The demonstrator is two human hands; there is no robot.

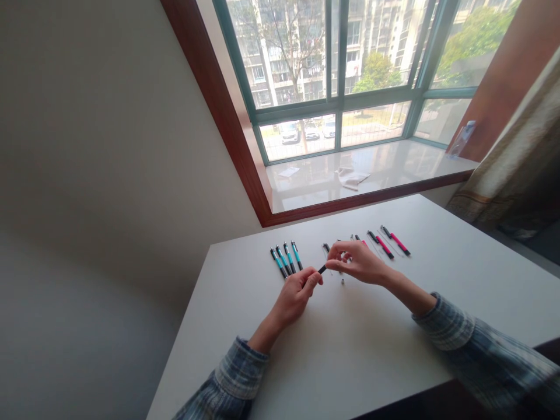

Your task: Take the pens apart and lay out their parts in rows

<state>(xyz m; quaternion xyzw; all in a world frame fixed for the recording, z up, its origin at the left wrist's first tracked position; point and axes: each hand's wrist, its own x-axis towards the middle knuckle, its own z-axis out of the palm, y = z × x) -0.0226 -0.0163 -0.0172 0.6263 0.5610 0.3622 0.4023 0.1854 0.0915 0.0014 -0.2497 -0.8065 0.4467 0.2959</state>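
My left hand (294,296) is closed around a black pen part (322,269) above the white table. Its far end meets the pinched thumb and fingers of my right hand (357,262). Whether those fingertips also hold a thinner piece, I cannot tell. A small silvery pen tip (343,282) lies just below my right hand. To the left, several turquoise-and-black pens (280,261) lie in a row. Pink-and-black pen parts (385,247) with thin refills beside them lie to the right. More pen parts (326,248) are partly hidden behind my right hand.
The white table (350,361) ends against a red-brown window frame (306,216). On the sill are a crumpled cloth (351,178), a paper sheet (289,172) and a clear bottle (462,139). A curtain (503,146) hangs at right; a dark edge (415,402) shows at the bottom.
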